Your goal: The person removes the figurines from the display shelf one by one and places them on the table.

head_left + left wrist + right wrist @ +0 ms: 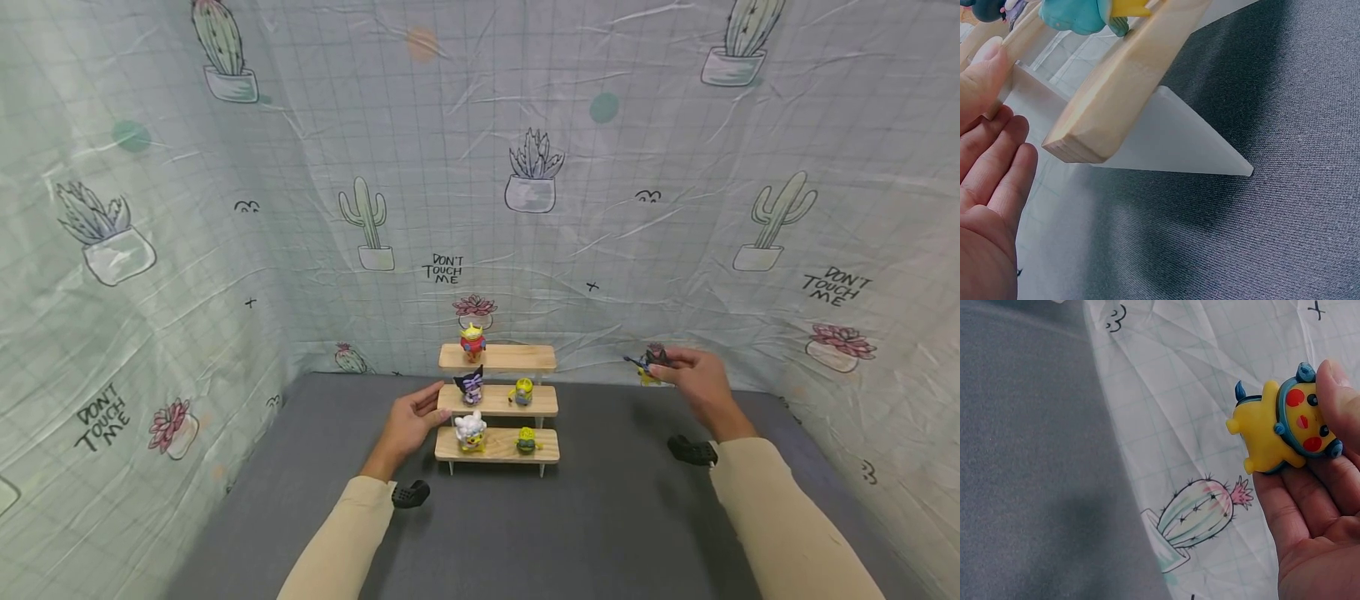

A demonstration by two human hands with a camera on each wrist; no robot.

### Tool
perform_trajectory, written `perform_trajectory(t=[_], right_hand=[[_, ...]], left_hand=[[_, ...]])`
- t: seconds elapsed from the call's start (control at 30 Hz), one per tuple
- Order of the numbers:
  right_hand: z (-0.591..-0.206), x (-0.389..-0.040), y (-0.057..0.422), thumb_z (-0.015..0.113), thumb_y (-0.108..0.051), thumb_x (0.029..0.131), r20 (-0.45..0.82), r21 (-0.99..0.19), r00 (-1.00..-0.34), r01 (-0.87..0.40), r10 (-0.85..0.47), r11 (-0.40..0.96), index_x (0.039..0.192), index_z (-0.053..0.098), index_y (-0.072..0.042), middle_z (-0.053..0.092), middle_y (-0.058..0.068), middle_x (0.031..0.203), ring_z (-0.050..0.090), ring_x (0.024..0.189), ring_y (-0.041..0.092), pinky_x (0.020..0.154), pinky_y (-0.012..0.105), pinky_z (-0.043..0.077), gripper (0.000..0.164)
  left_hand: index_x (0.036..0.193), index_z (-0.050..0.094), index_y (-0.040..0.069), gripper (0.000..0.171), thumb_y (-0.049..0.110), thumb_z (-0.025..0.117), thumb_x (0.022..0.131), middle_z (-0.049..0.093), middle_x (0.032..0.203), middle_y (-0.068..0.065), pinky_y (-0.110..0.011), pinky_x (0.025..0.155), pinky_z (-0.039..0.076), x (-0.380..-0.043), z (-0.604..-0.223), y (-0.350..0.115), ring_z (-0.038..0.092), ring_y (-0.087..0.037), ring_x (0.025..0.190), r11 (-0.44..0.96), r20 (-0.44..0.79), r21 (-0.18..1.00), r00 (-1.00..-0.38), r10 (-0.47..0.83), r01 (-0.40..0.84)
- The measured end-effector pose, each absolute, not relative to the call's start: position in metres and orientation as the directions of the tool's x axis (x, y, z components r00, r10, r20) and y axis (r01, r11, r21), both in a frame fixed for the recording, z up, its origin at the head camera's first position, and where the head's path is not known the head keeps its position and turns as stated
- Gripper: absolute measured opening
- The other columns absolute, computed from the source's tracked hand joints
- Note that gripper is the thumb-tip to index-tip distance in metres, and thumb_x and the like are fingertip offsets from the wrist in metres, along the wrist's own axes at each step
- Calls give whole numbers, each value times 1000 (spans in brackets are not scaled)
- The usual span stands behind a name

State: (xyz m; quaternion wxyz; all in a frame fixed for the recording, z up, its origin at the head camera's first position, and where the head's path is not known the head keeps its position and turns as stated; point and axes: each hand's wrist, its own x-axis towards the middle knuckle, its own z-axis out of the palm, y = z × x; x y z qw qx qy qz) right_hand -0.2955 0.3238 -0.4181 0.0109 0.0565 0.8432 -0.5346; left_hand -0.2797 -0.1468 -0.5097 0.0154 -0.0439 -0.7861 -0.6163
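My right hand [701, 387] pinches a small yellow figurine with a blue hood and red cheeks [1260, 434] between thumb and fingers, raised above the grey surface at the right. In the right wrist view the figurine lies sideways, its face near the thumb. My left hand [408, 421] grips the left end of the middle plank of a three-step wooden display stand [495, 447]. In the left wrist view its thumb [988, 78] lies on top of that plank and the fingers are underneath.
A yellow-headed figure in red [472, 342] stands on the top step. A purple-and-black figure [471, 389] and a Minion [523, 392] occupy the middle one. A white-topped figure [470, 431] and a green-yellow figure [527, 442] stand on the lowest. Cactus-print cloth [600, 217] hangs behind.
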Motion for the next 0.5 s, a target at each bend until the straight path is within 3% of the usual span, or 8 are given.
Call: perform_trajectory(t=[0.3, 0.5], right_hand=[[-421, -294, 333, 68, -33, 103, -90, -882, -992, 119, 86, 456, 158, 36, 7, 27, 35, 166, 28, 154, 52, 122, 68, 35, 75], [-425, -293, 336, 68, -31, 103, -74, -892, -992, 110, 98, 438, 155, 40, 9, 33, 36, 162, 34, 151, 52, 121, 67, 38, 72]], left_hand=[[152, 54, 5, 60, 6, 75, 96, 56, 153, -21, -48, 113, 52, -279, -508, -146, 55, -37, 142, 243, 76, 966, -996, 51, 86], [151, 54, 4, 59, 3, 74, 96, 57, 151, -23, -47, 112, 53, -278, -507, -146, 56, -38, 141, 241, 85, 966, -995, 47, 94]])
